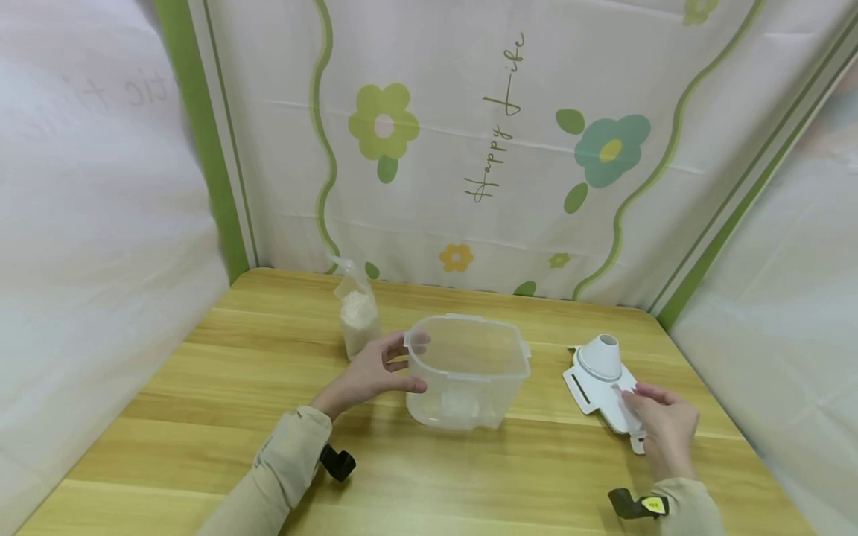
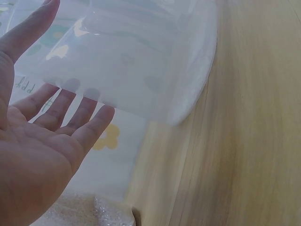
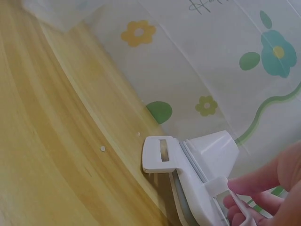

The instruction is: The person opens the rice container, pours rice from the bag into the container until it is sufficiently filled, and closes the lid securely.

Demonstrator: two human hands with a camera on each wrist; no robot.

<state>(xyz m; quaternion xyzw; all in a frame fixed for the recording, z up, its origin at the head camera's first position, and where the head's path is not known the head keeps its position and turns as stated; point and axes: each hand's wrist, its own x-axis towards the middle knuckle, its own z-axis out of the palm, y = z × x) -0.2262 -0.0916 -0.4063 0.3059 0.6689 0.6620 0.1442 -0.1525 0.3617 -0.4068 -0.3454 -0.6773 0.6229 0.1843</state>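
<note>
My left hand (image 1: 375, 372) is at the left side of a clear plastic container (image 1: 462, 402), its thumb in front and its fingers at the rim. In the left wrist view, the loosely spread fingers (image 2: 94, 122) meet the edge of the container (image 2: 141, 61). My right hand (image 1: 663, 424) pinches a thin translucent flap on a white plastic lid with a cone-shaped spout (image 1: 599, 361). Thumb and fingers close on that part in the right wrist view, beside the spout (image 3: 216, 153). The container stands upright with its top uncovered.
Behind my left hand stands a clear bag of white grains (image 1: 358, 316), its top twisted upward. Two small white bits, one a pale grain (image 3: 102, 149), lie on the wooden table (image 1: 429, 484). A flower-patterned cloth (image 1: 429, 186) hangs at the back.
</note>
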